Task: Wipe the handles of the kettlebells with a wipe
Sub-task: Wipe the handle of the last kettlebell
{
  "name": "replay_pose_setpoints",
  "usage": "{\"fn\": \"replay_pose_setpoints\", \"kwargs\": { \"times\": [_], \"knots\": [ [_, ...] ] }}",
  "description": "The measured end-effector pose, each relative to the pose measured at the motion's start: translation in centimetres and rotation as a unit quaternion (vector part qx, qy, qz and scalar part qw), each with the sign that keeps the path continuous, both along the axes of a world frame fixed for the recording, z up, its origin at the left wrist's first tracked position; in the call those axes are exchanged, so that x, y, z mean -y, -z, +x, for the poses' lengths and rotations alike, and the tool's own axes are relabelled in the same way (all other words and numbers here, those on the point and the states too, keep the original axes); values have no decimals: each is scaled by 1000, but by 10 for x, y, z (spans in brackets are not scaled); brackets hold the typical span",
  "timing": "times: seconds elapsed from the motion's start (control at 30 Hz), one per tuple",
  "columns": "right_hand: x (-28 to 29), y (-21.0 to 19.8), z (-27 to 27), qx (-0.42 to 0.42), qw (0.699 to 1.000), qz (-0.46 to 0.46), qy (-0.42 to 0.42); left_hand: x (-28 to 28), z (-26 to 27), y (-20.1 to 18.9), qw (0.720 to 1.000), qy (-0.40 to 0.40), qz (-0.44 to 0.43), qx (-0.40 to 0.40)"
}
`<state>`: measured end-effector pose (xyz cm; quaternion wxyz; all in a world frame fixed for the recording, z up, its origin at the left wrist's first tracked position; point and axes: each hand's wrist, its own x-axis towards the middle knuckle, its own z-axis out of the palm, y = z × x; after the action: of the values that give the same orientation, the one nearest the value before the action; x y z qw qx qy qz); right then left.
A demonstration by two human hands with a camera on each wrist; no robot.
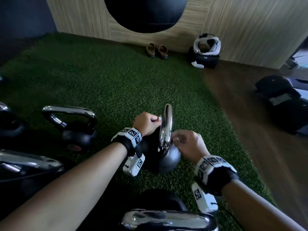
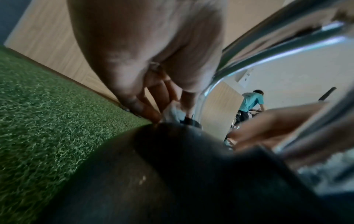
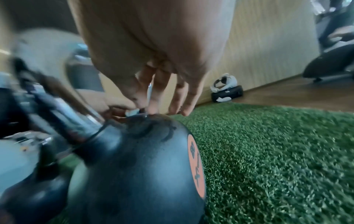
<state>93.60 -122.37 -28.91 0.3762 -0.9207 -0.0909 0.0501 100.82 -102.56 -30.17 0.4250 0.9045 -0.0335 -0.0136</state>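
A black kettlebell (image 1: 169, 161) with a chrome handle (image 1: 166, 125) stands on green turf in the middle of the head view. My left hand (image 1: 155, 120) is on the handle's left side and pinches a bit of white wipe (image 1: 159, 117) against it. The left wrist view shows that left hand (image 2: 164, 116) with the wipe (image 2: 173, 113) between its fingertips. On the handle's right side, lower down, my right hand (image 1: 176, 139) pinches another white bit. In the right wrist view my right hand (image 3: 145, 109) holds the wipe (image 3: 133, 112) just above the kettlebell's body (image 3: 138, 166). How the wipe runs across the handle is hidden.
More chrome-handled kettlebells stand at the left (image 1: 73, 127), lower left (image 1: 25, 165) and bottom centre (image 1: 166, 219). A black punching bag (image 1: 145, 12) hangs ahead. Shoes (image 1: 156, 50) and headgear on a bag (image 1: 206, 47) lie by the wall. Wood floor (image 1: 250, 117) lies on the right.
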Motion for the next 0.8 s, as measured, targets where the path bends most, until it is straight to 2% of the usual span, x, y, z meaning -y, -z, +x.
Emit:
{"fn": "replay_pose_setpoints", "kwargs": {
  "times": [0.07, 0.13, 0.17, 0.23, 0.33, 0.47, 0.6, 0.67, 0.8],
  "knots": [
    [-3, 22, 26, -52, 998, -41, -1, -2, 2, -5, 999, 22, -13, -38],
    [-4, 60, 49, -153, 988, 15, 16, -4, -1, -9, 998, 50, -2, -32],
    [1, 89, 61, -173, 983, 51, 15, -6, -2, -9, 998, 59, 7, -22],
    [6, 111, 67, -195, 976, 99, 1, -5, -1, -10, 998, 59, 27, -16],
    [-11, 81, 50, -183, 976, 113, 41, 1, 3, -25, 998, 45, 26, -36],
    [-23, 54, 31, -174, 975, 116, 73, 2, 6, -33, 999, -27, -45, -1],
    [-20, 53, 29, -181, 975, 109, 76, -2, 7, -23, 998, 31, -42, -35],
    [-21, 54, 30, -181, 974, 109, 81, -3, 11, -28, 994, 24, -90, -59],
    [-24, 56, 30, -171, 973, 124, 94, -4, 4, -37, 979, 1, -204, -20]
  ]
}}
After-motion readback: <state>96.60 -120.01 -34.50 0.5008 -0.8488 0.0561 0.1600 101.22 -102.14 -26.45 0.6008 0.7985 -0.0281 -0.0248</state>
